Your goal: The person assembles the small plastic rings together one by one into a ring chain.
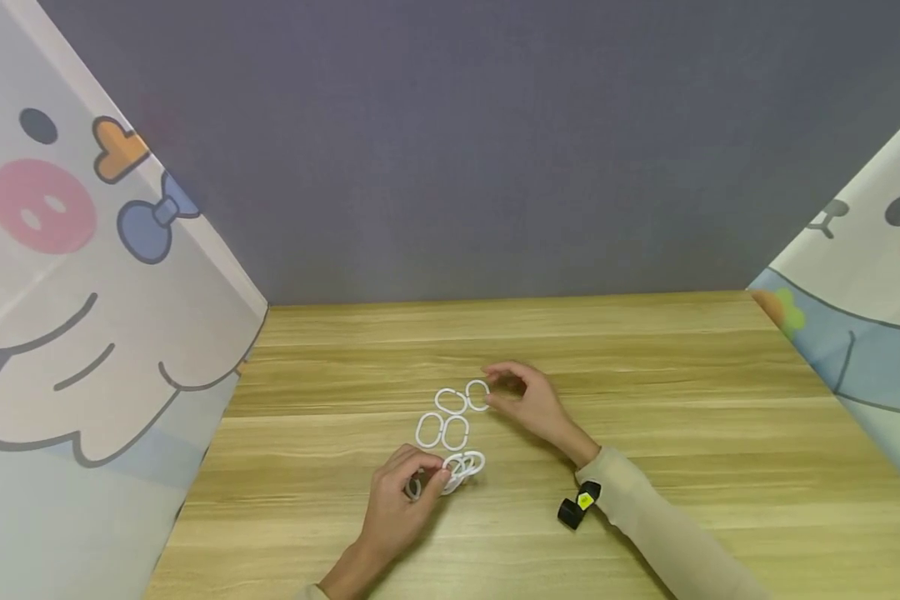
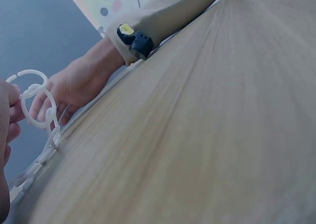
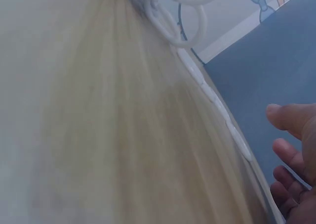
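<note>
My left hand pinches a white oval plastic ring between thumb and fingertips, just above the table. Several linked white rings hang and bunch beside those fingertips. From there a row of white rings lies flat on the table, leading away toward the far edge. My right hand is beside the farthest ring, thumb and fingers spread apart. In the right wrist view the right fingers are loosely bent with nothing between them. The left wrist view shows the held ring raised, its gap visible.
The wood-grain table ends at a dark grey panel behind. Side panels with cartoon animals stand to the left and right. A black device with a yellow marker is strapped to my right wrist.
</note>
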`<action>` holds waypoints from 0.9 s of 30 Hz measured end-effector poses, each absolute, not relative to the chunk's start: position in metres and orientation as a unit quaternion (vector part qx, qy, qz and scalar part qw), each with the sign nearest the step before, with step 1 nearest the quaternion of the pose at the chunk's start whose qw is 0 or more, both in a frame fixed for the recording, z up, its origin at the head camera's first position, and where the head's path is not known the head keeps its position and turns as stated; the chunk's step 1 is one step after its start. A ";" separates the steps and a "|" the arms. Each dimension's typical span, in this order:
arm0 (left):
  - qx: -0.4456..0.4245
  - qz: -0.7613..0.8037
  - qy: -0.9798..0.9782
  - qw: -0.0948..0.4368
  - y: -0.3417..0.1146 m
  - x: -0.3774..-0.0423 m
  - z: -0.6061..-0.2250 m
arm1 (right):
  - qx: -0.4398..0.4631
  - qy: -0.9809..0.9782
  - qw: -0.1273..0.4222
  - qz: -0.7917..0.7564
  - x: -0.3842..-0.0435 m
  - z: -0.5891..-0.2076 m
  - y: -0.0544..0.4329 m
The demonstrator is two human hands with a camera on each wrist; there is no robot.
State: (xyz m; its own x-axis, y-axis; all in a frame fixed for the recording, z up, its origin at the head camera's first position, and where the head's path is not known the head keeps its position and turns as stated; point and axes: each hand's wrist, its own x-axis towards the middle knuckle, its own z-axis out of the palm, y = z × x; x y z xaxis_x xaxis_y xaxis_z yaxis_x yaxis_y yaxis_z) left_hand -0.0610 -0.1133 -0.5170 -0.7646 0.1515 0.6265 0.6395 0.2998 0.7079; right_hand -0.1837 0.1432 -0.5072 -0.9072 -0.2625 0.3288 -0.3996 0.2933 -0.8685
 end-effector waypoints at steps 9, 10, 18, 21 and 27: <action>-0.256 -0.533 -0.775 0.222 -0.114 -0.061 -0.518 | 0.221 -0.816 0.034 0.533 -0.189 -0.512 0.141; -0.258 -0.532 -0.775 0.223 -0.114 -0.061 -0.518 | 0.225 -0.817 0.030 0.531 -0.189 -0.512 0.142; -0.262 -0.524 -0.780 0.222 -0.115 -0.060 -0.518 | 0.259 -0.839 0.010 0.478 -0.188 -0.511 0.143; -0.263 -0.523 -0.780 0.221 -0.115 -0.060 -0.518 | 0.268 -0.850 0.006 0.453 -0.188 -0.511 0.143; -0.265 -0.524 -0.778 0.222 -0.115 -0.060 -0.518 | 0.264 -0.868 -0.001 0.420 -0.185 -0.510 0.143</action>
